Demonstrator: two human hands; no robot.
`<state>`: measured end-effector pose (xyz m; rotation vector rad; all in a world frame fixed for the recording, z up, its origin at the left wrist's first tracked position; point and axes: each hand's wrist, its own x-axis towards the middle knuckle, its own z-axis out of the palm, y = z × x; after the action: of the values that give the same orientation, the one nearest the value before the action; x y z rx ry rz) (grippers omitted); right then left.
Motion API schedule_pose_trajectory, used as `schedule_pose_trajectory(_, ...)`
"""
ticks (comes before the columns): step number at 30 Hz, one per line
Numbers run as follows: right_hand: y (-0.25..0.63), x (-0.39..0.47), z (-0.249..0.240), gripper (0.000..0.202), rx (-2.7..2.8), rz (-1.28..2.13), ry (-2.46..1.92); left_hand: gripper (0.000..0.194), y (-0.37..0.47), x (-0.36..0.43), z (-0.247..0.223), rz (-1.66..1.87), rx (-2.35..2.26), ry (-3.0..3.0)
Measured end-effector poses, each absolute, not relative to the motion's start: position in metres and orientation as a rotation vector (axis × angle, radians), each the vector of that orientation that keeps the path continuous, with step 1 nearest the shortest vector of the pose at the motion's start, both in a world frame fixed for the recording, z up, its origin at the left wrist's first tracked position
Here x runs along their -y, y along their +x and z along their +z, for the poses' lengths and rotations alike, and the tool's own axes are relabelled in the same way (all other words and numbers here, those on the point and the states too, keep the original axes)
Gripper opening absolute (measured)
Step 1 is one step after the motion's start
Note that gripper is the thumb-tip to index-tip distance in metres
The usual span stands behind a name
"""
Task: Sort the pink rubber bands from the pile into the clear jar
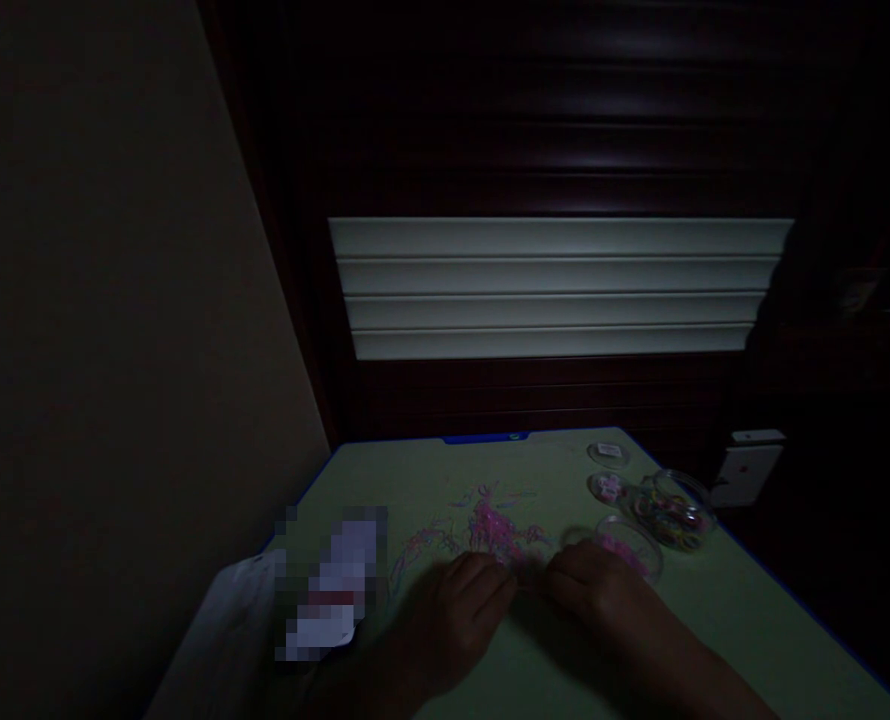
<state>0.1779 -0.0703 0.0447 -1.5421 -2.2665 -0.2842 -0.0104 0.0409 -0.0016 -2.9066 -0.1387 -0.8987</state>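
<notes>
In the dim head view, a tangled pile of thin pink bands (492, 528), looking like small rubber bands, lies on the pale green tabletop (407, 465). Looser bluish and pink ones (424, 543) spread to its left. My left hand (464, 615) is closed at the near edge of the pile, fingers curled together. Facing it, my right hand (599, 590) is pinched, its fingertips a short way from the left ones. Whatever sits between the fingers is too dark and small to make out. Just beyond the right hand stands a clear round dish (651, 560) with pink bands inside.
At the right, a clear tub (674, 510) of multicoloured bands lies near a small round container (608, 488) and a clear lid (608, 455). A blurred-out pale object (340, 570) and a white sheet (224, 630) are on the left. A slatted panel (550, 290) rises behind the table.
</notes>
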Motion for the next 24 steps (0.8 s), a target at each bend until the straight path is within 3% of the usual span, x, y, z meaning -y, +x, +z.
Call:
schedule_pose_trajectory(18, 0.185, 0.074, 0.057, 0.012, 2.231, -0.236, -1.664, 0.022, -0.011, -0.042, 0.000, -0.906, 0.134, -2.900)
schedule_pose_trajectory(24, 0.212, 0.081, 0.070, 0.021, 2.088, -0.253, -1.884, 0.021, -0.010, -0.044, -0.001, -0.935, 0.136, -2.851)
